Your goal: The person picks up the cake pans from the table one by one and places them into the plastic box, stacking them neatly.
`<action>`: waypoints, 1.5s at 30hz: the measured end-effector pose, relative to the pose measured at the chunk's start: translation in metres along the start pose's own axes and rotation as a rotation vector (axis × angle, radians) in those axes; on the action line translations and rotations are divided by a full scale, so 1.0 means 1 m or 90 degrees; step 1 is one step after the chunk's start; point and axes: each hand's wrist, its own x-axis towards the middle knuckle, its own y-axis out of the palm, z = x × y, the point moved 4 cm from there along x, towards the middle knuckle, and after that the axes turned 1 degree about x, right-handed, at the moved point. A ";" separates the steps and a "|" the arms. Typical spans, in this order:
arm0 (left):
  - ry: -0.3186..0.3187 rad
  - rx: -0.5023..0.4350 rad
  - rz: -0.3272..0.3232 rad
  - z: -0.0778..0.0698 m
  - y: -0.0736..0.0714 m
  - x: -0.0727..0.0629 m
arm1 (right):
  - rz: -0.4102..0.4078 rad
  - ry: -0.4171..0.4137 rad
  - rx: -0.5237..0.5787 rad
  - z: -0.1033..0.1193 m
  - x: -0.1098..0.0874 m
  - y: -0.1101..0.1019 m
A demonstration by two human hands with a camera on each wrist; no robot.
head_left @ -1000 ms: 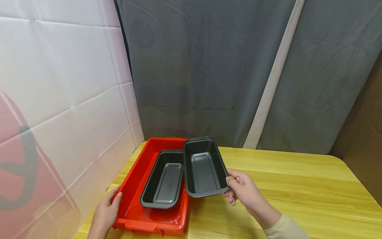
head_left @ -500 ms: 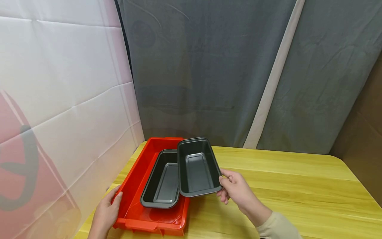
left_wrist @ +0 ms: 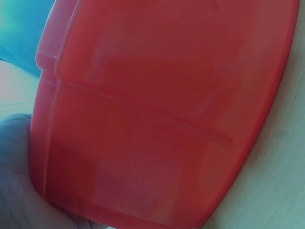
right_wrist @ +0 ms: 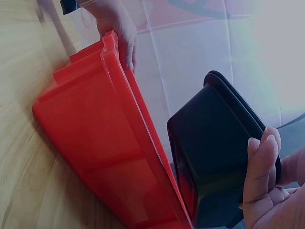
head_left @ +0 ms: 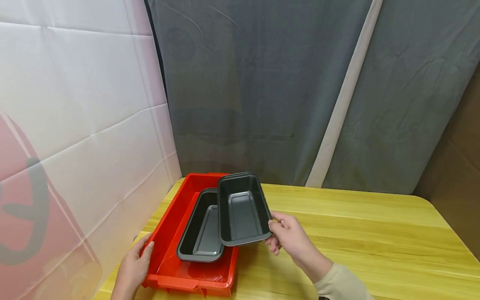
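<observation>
A dark grey loaf pan (head_left: 243, 212) is held up by my right hand (head_left: 294, 239), which pinches its near right corner, thumb on the rim. In the right wrist view, this pan (right_wrist: 214, 148) shows a doubled rim edge and hangs above the side of the red plastic bin (right_wrist: 109, 129). Another grey loaf pan (head_left: 204, 235) sits inside the red bin (head_left: 187, 283), its right part covered by the held pan. My left hand (head_left: 132, 266) grips the bin's left rim near the front corner; the left wrist view shows mostly the bin's outer wall (left_wrist: 157, 109).
The bin stands on a wood-grain table (head_left: 356, 241), whose surface stretches to the right. A pale printed cloth wall (head_left: 93, 96) rises close at the left. Behind the table hangs a grey curtain (head_left: 243, 91), and a brown panel (head_left: 457, 166) borders the right.
My right hand has carried the held loaf pan leftward, so it covers more of the pan in the bin. The left hand and the bin stay where they were.
</observation>
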 end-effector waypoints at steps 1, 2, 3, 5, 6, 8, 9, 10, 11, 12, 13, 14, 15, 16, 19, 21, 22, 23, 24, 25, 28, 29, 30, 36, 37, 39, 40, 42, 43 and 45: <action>-0.002 -0.001 0.001 0.000 0.000 0.000 | -0.001 0.000 -0.001 0.000 0.001 0.001; -0.003 -0.002 0.001 0.000 0.000 0.000 | -0.001 0.000 0.000 0.000 0.001 0.002; -0.004 -0.003 0.002 0.000 0.000 0.000 | -0.001 -0.001 0.000 0.000 0.002 0.002; -0.007 -0.004 0.002 0.000 0.000 0.000 | -0.002 0.000 0.003 0.000 0.003 0.004; -0.007 -0.005 0.002 0.000 0.000 0.000 | -0.001 0.001 0.005 0.000 0.003 0.005; -0.008 -0.005 0.002 0.000 0.000 0.000 | 0.001 0.001 0.008 -0.001 0.004 0.006; -0.009 -0.006 0.003 0.000 0.000 0.000 | 0.003 -0.001 0.009 -0.001 0.005 0.007; -0.010 -0.005 0.002 -0.001 0.000 0.000 | 0.004 -0.002 0.010 -0.001 0.006 0.008; -0.011 -0.006 0.003 -0.001 0.000 0.000 | 0.006 -0.003 0.011 -0.001 0.006 0.010; -0.011 -0.006 0.003 -0.001 0.000 0.000 | 0.006 -0.004 0.011 -0.001 0.007 0.011; -0.012 -0.006 0.003 -0.001 0.000 0.000 | 0.008 -0.005 0.011 -0.001 0.007 0.012; -0.012 -0.006 0.004 -0.001 0.000 0.000 | 0.009 -0.007 0.012 -0.002 0.007 0.013; -0.012 -0.006 0.003 -0.001 0.000 0.000 | 0.010 -0.009 0.013 -0.002 0.008 0.015; -0.011 -0.006 0.003 -0.001 0.000 0.000 | 0.012 -0.009 0.014 -0.002 0.008 0.016; -0.012 -0.007 0.005 -0.001 0.000 0.000 | 0.018 -0.012 0.017 -0.002 0.009 0.021; -0.012 -0.004 0.002 -0.001 0.000 0.000 | 0.021 -0.013 0.018 -0.002 0.010 0.023; -0.012 -0.004 0.001 -0.001 0.000 0.000 | 0.023 -0.012 0.018 -0.002 0.010 0.025; -0.013 -0.005 0.002 0.000 0.000 0.000 | 0.023 -0.012 0.019 -0.002 0.010 0.026; -0.013 -0.005 0.001 0.000 0.000 0.000 | 0.023 -0.012 0.020 -0.002 0.010 0.026; -0.012 -0.004 0.000 0.000 0.000 0.000 | 0.024 -0.011 0.020 -0.002 0.010 0.027; -0.011 -0.005 0.001 0.000 0.000 0.000 | 0.024 -0.011 0.021 -0.003 0.010 0.030; -0.011 -0.005 0.000 0.000 0.000 0.000 | 0.025 -0.012 0.021 -0.003 0.010 0.031; -0.010 -0.005 0.000 0.000 0.000 0.000 | 0.025 -0.013 0.020 -0.003 0.010 0.032; -0.010 -0.008 0.001 0.001 0.000 0.000 | 0.027 -0.019 0.024 -0.003 0.013 0.038; -0.010 -0.006 0.001 0.001 0.000 0.000 | 0.027 -0.019 0.025 -0.003 0.013 0.039; -0.011 -0.006 0.002 0.001 0.000 0.001 | 0.027 -0.018 0.027 -0.003 0.014 0.041; -0.012 -0.006 0.001 0.001 0.000 0.001 | 0.027 -0.019 0.027 -0.003 0.015 0.042; -0.012 -0.004 0.001 0.001 0.000 0.001 | 0.025 -0.019 0.031 -0.003 0.016 0.044; -0.011 -0.002 0.000 0.001 0.000 0.001 | 0.025 -0.018 0.032 -0.004 0.016 0.045; -0.010 -0.001 -0.002 0.001 0.000 0.001 | 0.023 -0.017 0.034 -0.004 0.017 0.046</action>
